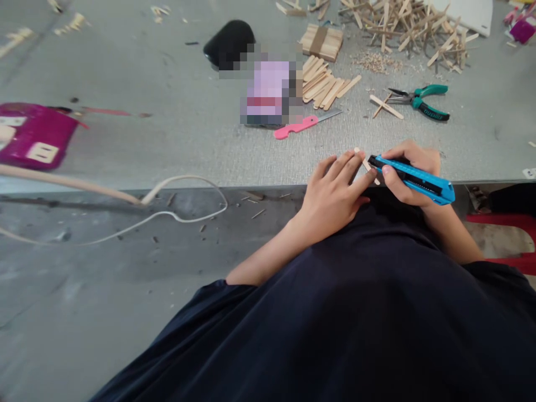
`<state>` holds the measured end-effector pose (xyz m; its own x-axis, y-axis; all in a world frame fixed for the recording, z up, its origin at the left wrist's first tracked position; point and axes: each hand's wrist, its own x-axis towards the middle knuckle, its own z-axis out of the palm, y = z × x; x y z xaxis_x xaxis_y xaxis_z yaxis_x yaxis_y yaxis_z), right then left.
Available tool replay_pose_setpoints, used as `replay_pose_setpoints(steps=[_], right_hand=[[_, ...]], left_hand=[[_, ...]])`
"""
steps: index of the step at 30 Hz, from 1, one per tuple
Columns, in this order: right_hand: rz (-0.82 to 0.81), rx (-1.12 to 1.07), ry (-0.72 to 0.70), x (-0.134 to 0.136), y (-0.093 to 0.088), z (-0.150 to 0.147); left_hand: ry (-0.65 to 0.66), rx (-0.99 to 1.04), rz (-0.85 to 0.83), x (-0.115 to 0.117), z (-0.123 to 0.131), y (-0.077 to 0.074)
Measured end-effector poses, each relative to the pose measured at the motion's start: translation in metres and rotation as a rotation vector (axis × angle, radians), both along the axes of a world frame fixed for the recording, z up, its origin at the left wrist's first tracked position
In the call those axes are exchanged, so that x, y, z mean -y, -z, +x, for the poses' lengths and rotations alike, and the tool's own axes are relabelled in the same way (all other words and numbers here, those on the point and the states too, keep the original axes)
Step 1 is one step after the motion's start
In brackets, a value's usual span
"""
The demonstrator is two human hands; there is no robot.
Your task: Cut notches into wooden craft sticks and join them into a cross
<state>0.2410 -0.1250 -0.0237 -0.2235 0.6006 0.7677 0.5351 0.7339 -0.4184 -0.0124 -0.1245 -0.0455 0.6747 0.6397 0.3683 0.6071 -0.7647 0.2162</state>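
My left hand (335, 187) lies near the table's front edge, its fingertips holding a wooden craft stick (372, 172) down against the surface. The stick slants, with both of its ends showing past the fingers. In my right hand (410, 167) is a blue utility knife (419, 177), its black front end close beside the stick. I cannot make out the knife's blade. Beyond my hands are a pink folding knife (296, 127) with its blade out, green-handled pliers (422, 101), and two crossed sticks (387, 106).
Loose craft sticks (324, 84) lie behind my hands, near a banded bundle (321, 42) and a large stick pile (402, 22). A blurred-out phone-like object (268, 92) and a black case (230, 43) lie left of them. A white cable (188, 178) hangs at the left edge, near a purple pouch (37, 134).
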Motion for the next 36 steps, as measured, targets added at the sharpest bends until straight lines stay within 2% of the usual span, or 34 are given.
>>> replay_pose_setpoints(steps=[9,13,23,29,36], right_hand=[[-0.035,0.074,0.063,0.0015,0.0025,0.0013],[-0.023,0.062,0.044,0.0021,-0.0002,-0.0014],[-0.055,0.066,0.036,0.0028,0.0005,-0.0013],[0.016,0.035,0.011,0.0008,0.0001,-0.0029],[-0.053,0.043,0.017,-0.0007,0.0078,0.0022]], left_hand=[[-0.027,0.049,-0.005,-0.0005,0.0022,0.0089],[-0.034,0.056,0.025,-0.0005,0.0028,0.0099],[-0.036,0.046,0.021,0.0000,0.0022,0.0075],[-0.027,0.033,0.055,0.0002,0.0024,0.0055],[-0.037,0.037,0.071,0.0005,0.0029,0.0068]])
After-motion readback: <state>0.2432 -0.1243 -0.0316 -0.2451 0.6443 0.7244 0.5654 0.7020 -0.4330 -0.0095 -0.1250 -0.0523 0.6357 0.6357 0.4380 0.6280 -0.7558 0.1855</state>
